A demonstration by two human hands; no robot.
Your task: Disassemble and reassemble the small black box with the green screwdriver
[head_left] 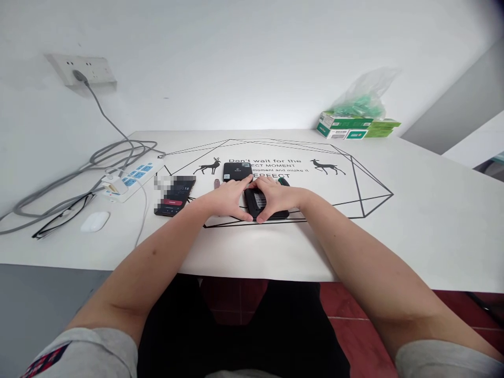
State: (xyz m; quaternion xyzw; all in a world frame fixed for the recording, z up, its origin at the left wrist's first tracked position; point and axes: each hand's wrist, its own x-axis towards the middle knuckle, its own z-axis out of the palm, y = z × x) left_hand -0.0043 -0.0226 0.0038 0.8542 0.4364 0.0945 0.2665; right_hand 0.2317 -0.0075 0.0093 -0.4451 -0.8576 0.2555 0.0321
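A flat black case (279, 214) with a white barcode label lies on the white table, partly covered by my hands. My left hand (231, 199) grips its left side, thumb at the near edge and fingers at the far edge. From the right, my right hand (277, 195) closes over the same case, and the two thumbs meet at its near left corner. Just behind my left hand is a second flat black device (237, 170) with small stickers. A green-and-black handle end (283, 181) shows past my right hand. Beside my left fingers stands a small brownish object (216, 183), its kind unclear.
Left of my hands lies a phone (175, 197) with a lit screen. Farther left are a power strip (132, 181), coiled grey cable (98, 157), glasses (63, 215) and a white earbud case (95, 221). Green-and-white boxes (346, 125) under a plastic bag (366, 97) stand back right.
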